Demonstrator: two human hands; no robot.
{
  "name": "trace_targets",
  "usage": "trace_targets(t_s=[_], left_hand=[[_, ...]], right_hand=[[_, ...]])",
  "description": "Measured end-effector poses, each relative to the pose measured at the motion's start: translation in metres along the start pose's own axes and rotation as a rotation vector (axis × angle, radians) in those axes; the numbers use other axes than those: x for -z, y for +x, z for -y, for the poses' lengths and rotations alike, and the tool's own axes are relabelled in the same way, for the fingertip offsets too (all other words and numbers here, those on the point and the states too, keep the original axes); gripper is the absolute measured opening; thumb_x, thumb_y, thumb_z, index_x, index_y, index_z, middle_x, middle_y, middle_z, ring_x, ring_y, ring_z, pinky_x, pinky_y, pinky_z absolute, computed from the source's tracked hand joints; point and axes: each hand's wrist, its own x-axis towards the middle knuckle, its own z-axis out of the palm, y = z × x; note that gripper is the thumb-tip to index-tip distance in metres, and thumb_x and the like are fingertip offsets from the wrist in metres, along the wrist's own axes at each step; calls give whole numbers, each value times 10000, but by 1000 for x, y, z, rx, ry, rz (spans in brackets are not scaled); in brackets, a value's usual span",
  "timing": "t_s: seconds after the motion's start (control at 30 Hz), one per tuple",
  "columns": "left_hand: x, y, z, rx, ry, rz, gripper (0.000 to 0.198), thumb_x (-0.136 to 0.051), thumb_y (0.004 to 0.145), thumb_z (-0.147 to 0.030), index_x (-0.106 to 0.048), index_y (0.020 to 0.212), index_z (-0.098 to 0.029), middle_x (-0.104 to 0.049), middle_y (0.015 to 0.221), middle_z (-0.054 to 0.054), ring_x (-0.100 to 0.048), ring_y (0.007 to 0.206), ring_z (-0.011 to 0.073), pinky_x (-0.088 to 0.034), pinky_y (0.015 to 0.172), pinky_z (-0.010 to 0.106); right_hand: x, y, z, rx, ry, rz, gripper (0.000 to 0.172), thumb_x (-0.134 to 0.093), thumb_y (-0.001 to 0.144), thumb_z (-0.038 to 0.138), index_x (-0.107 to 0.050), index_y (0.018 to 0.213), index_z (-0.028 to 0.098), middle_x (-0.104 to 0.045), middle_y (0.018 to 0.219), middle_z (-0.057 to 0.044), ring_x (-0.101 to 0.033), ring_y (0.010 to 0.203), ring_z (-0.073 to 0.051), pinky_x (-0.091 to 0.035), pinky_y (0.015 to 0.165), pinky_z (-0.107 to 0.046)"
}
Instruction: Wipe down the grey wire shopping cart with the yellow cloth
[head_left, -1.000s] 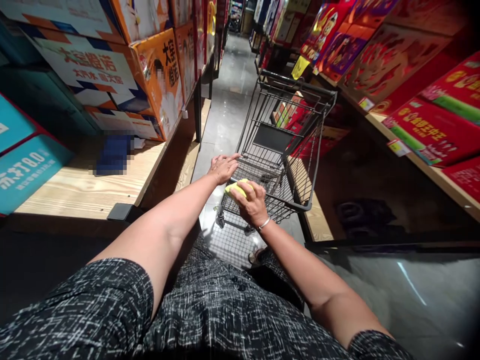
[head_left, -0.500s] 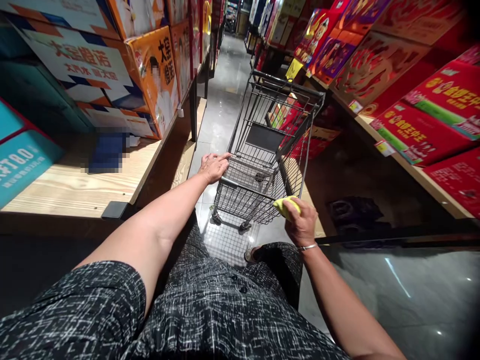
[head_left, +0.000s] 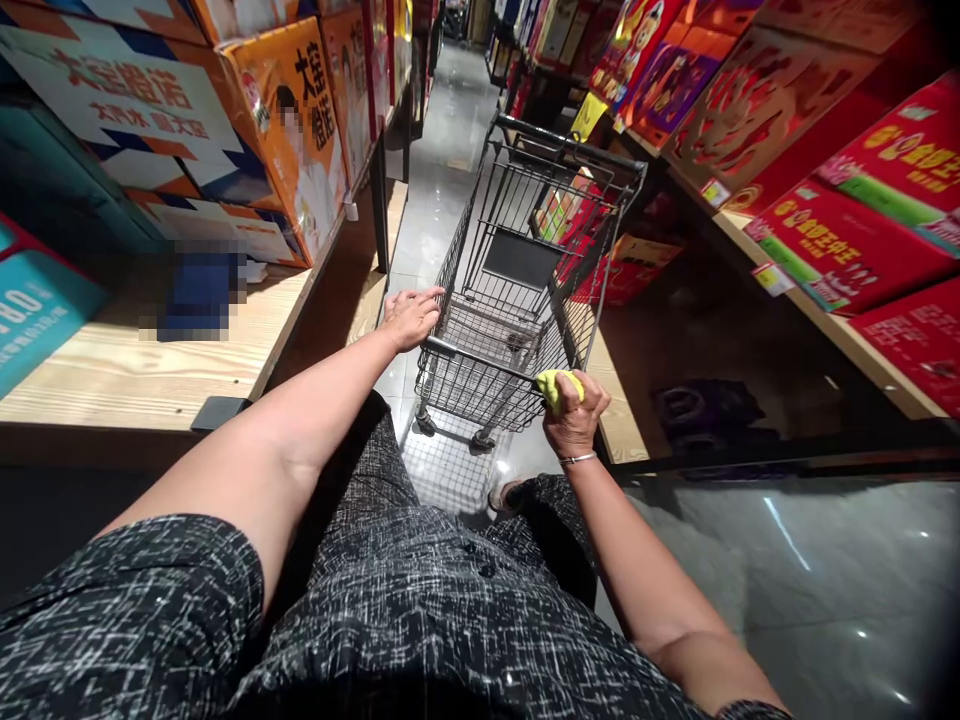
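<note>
A black wire shopping cart [head_left: 525, 290] stands in the aisle right in front of me. My left hand [head_left: 409, 316] lies on the left end of its near handle bar, fingers laid over the bar. My right hand [head_left: 574, 415] is closed round a yellow cloth [head_left: 556, 385] and presses it against the right end of the same bar. A thin bracelet shows on my right wrist. My patterned black-and-white clothing fills the bottom of the view.
A wooden shelf [head_left: 135, 370] with orange and white cartons [head_left: 300, 130] and a teal box [head_left: 34, 300] runs along the left. Red gift boxes [head_left: 847, 240] fill the shelves on the right. The glossy grey floor [head_left: 442, 160] leads away between them.
My right hand carried the yellow cloth from the middle of the handle bar out to its right end. The left hand stayed on the bar and the cart sits slightly further left in view.
</note>
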Motion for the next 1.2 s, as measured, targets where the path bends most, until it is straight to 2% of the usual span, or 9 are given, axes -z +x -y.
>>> trace_targets(t_s=[0.13,0.27,0.47,0.53,0.6,0.73,0.87,1.0,1.2], left_hand=[[-4,10,-13,-38,64,-11,325,-426,931,-312,-715,1077,-301,-470,1585,-51,-331,1439,358,-213,1159,618],[-11,17,-23,-229,121,42,311,-433,987,-358,-735,984,-281,-699,1278,29,-340,1484,276,-112,1221,566],[-16,20,-20,-259,25,122,395,-353,1035,-404,-698,1101,-222,-614,1346,105,-266,1529,275,-343,1149,541],[-17,20,-19,-254,-8,120,383,-357,1035,-385,-695,1090,-212,-608,1349,109,-261,1532,273,-353,1164,520],[-19,20,-20,-250,-31,103,358,-377,1033,-375,-694,1063,-211,-616,1334,107,-261,1532,272,-341,1186,503],[-20,19,-22,-209,-43,101,333,-399,1039,-392,-678,1073,-214,-608,1358,105,-268,1532,284,-382,1152,506],[-18,23,-23,-172,-22,116,333,-403,1046,-403,-671,1100,-212,-589,1397,103,-263,1536,277,-404,1125,498],[-14,32,-21,-151,-7,111,329,-403,1053,-388,-671,1115,-207,-577,1419,99,-263,1536,266,-388,1139,490],[-8,47,-14,-122,12,138,330,-399,1054,-382,-663,1134,-201,-533,1477,98,-231,1551,263,-354,1176,501]], right_hand=[[-4,16,-18,-111,-35,25,617,-526,733,73,-579,1321,251,-460,1353,-137,-416,1211,-319,-409,1009,-530],[-14,43,-13,-98,-72,23,619,-539,761,102,-568,1355,275,-502,1353,-126,-442,1176,-308,-410,979,-505],[-75,52,43,108,24,136,448,-565,925,165,-628,1324,358,-554,1384,-85,-386,1319,-301,-319,1067,-506],[-99,40,59,124,25,248,427,-551,957,191,-640,1319,400,-581,1387,-64,-403,1310,-302,-311,1061,-525],[-118,23,70,162,25,443,415,-514,985,212,-639,1321,420,-590,1406,-51,-423,1297,-292,-334,1046,-523],[-139,-16,83,258,5,822,428,-426,1003,189,-635,1320,385,-585,1427,-40,-431,1312,-277,-377,1039,-492],[-144,-35,84,316,-8,965,391,-453,971,158,-683,1235,335,-606,1397,-51,-462,1280,-282,-400,1016,-472],[-133,-7,70,318,4,827,419,-421,1001,204,-633,1326,362,-547,1478,-64,-417,1284,-294,-394,975,-480],[-86,76,30,192,6,217,392,-511,993,236,-648,1333,373,-562,1408,-67,-354,1309,-295,-338,1036,-481]])
